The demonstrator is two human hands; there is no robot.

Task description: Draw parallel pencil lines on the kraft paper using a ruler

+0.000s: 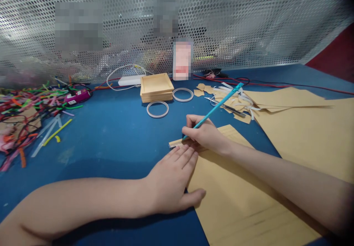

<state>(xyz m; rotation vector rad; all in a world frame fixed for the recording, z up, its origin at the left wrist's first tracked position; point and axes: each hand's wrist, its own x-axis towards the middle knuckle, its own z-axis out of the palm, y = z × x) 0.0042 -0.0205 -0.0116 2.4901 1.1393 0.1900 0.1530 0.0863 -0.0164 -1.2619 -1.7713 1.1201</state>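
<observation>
I am pressing my left hand (172, 181) flat, fingers spread open, on the near brown paper sheet (235, 198) and against a thin wooden strip (177, 143) lying at its far left edge on the blue tabletop (110, 135), while my right hand (206, 134) is gripping a slim teal pencil (218, 105) with its tip at the strip. I judge I am marking a line along the strip, so the paper needs holding steady. Farther off are sitting a square wooden box (156, 87) and two clear rings (157, 109).
</observation>
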